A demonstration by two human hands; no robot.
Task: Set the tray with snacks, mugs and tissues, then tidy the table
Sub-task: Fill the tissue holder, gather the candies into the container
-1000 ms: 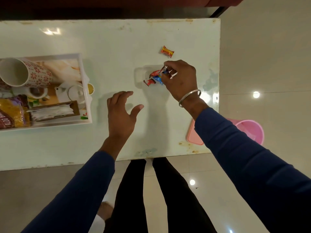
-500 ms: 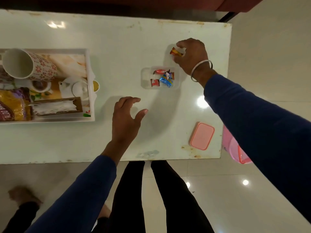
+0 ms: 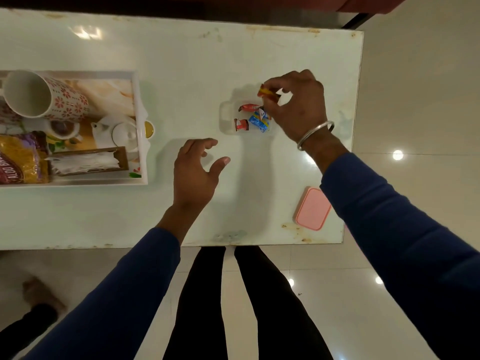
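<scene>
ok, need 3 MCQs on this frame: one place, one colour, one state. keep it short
1. Where is the pink lid?
A. in the tray
B. on the table near the right front corner
C. on the floor

2. What colour are the person's sleeves?
A. dark blue
B. red
C. white

3. What is the right hand doing?
A. resting flat on the table
B. gripping the mug
C. pinching a candy over the clear container

Key: 1 B, the lid lies on the table beside the right forearm. 2 A, both sleeves are dark blue. 3 C, the fingers hold an orange wrapper above the container that holds other candies; the left hand hovers open.
</scene>
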